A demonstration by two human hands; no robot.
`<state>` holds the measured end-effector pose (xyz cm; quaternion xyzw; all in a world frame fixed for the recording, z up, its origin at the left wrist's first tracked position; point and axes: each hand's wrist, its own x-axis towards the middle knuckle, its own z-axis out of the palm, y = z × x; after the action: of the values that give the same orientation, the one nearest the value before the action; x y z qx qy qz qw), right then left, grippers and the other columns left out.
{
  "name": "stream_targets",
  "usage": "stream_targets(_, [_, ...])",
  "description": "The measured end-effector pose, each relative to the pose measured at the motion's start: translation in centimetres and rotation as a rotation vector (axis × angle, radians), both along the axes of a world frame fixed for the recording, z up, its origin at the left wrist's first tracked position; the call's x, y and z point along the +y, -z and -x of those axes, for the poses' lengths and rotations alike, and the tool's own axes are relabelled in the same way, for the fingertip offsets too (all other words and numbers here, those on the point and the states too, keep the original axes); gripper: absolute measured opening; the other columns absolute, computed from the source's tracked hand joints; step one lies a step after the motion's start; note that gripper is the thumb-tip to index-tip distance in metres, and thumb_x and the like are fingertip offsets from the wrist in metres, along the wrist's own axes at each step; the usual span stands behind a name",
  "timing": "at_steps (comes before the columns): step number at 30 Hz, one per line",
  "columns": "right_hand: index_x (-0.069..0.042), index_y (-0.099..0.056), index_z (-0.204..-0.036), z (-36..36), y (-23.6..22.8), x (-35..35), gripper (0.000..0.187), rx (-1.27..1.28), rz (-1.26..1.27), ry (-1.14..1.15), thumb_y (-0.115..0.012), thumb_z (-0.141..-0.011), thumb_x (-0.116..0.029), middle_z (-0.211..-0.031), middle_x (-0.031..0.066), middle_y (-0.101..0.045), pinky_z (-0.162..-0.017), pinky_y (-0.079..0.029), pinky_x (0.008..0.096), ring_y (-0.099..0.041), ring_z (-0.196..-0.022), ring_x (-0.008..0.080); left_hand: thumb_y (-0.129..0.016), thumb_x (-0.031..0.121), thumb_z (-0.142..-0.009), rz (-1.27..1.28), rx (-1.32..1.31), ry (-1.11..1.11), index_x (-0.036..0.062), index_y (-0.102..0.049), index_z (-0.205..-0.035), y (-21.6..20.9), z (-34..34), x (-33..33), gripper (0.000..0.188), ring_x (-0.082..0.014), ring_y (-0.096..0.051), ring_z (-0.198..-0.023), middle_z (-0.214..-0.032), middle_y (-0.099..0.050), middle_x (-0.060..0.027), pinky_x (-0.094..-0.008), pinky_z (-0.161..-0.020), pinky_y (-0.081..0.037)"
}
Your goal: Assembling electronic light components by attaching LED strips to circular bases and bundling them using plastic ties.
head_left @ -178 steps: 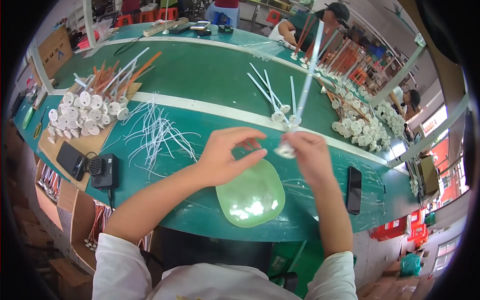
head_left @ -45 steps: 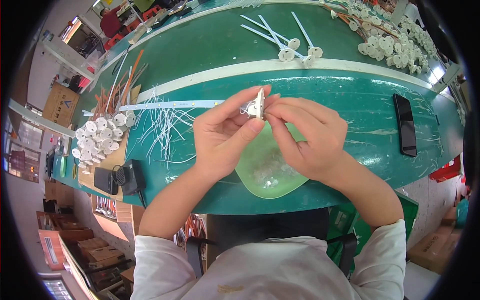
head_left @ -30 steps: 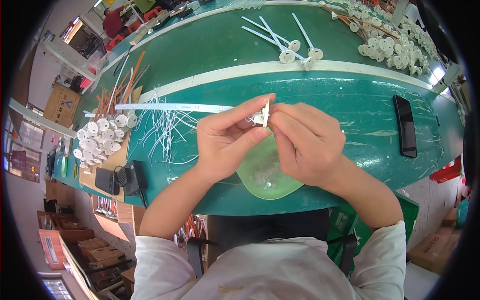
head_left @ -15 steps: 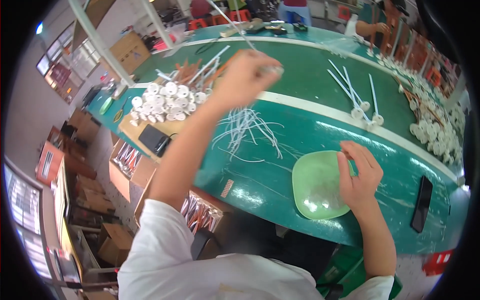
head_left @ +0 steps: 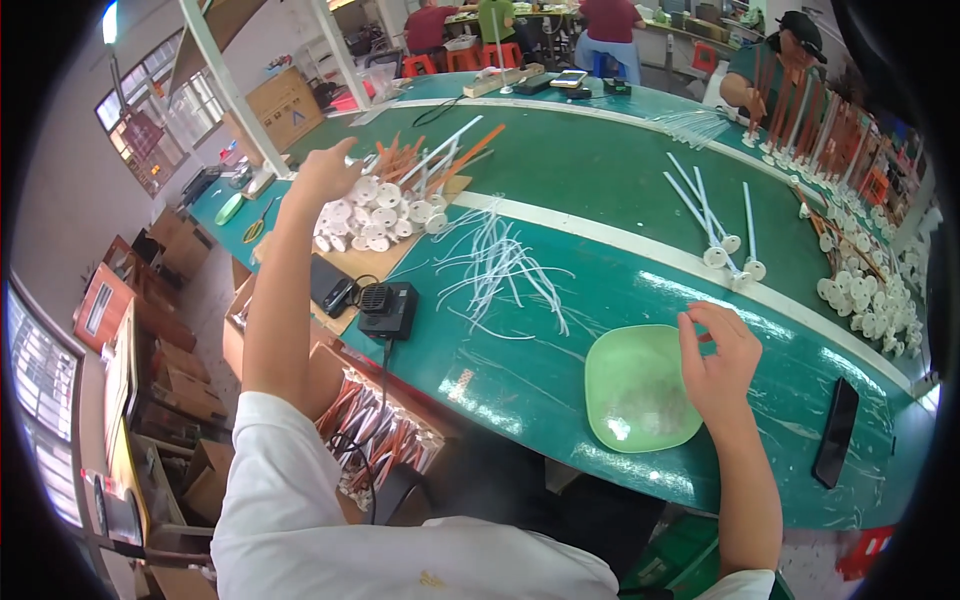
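My left hand (head_left: 328, 174) reaches to the far left side of a pile of white plastic discs (head_left: 378, 215). Its fingers are partly spread, and no held thing can be made out. White and orange-brown sticks (head_left: 440, 155) lie behind and among the discs. My right hand (head_left: 722, 358) is held over the right side of a light green square dish (head_left: 632, 400), its fingers loosely bent and the thumb apart. Nothing shows in it. Grey powder or smudges mark the dish's bottom. A loose bundle of thin white strands (head_left: 500, 275) lies between the pile and the dish.
A black box with a cable (head_left: 388, 310) sits at the table's near edge. White sticks with disc bases (head_left: 722, 240) lie on the pale strip. A black phone (head_left: 836, 432) is at right. Cartons of sticks (head_left: 375, 430) stand below. A co-worker (head_left: 785, 70) sits far right.
My left hand has moved left from above the pale strip to the disc pile; a thin white stick seen at it earlier no longer shows there. My right hand has hardly moved.
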<state>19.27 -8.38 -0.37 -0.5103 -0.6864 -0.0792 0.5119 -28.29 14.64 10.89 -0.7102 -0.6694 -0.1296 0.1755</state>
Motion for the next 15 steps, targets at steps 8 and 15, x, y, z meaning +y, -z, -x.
stream_targets(8, [-0.001, -0.069, -0.092, -2.1, 1.1, 1.7, 0.007, 0.01, 0.064, 0.121, -0.067, -0.085, -0.002, -0.091, 0.0122, -0.071, -0.057, -0.054, 0.0293, -0.069, -0.075, 0.0224, -0.069, 0.025, -0.089, -0.027, -1.105, 0.841, 0.0027, -0.068, -0.1, 5.6, -21.8, -7.3, 0.025, -0.0141, -0.064, -0.074, -0.089, -0.07, -0.0065, -0.0296, -0.072, -0.051])
stream_targets(15, [-0.003, -0.068, -0.101, -6.0, -0.7, 6.4, 0.02, -0.35, 0.002, 0.297, -0.068, -0.081, -0.002, -0.103, 0.0139, -0.069, -0.066, -0.056, 0.038, -0.067, -0.086, 0.0296, -0.062, 0.014, -0.095, 0.4, -1.37, 0.975, 0.0005, -0.064, -0.101, 13.1, -30.9, -9.6, 0.015, -0.0107, -0.063, -0.076, -0.092, -0.07, -0.0051, -0.0237, -0.07, -0.049])
